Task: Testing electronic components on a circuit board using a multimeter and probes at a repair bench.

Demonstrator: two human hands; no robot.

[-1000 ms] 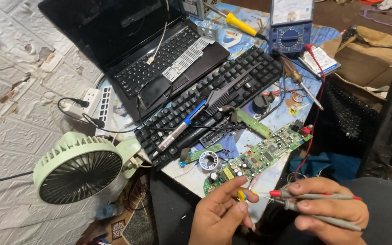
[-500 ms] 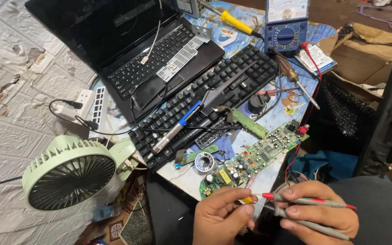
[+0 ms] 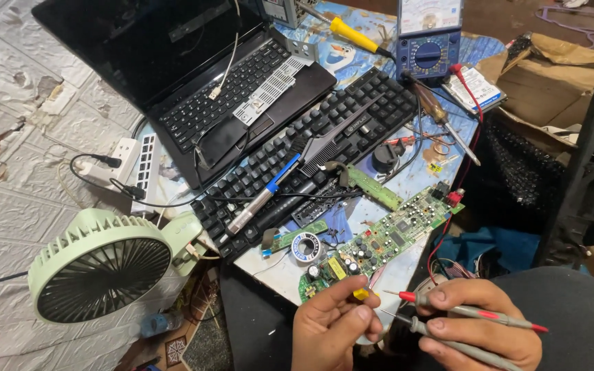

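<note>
Your left hand (image 3: pixel 335 326) pinches a small yellow part (image 3: pixel 361 294) right at the near end of the green board (image 3: pixel 379 240). Your right hand (image 3: pixel 482 323) grips the red probe (image 3: pixel 476 312) and the black probe (image 3: pixel 462 347), tips pointing left toward that part.

Open black laptop (image 3: pixel 194 89) at table's far-left corner; black keyboard (image 3: pixel 311 154) mid-table bearing soldering iron (image 3: pixel 259 199); blue multimeter (image 3: pixel 429 38) at far edge; green fan (image 3: pixel 101 268) off left edge.

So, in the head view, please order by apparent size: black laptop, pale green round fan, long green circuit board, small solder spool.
1. Black laptop
2. Pale green round fan
3. Long green circuit board
4. Small solder spool
</note>
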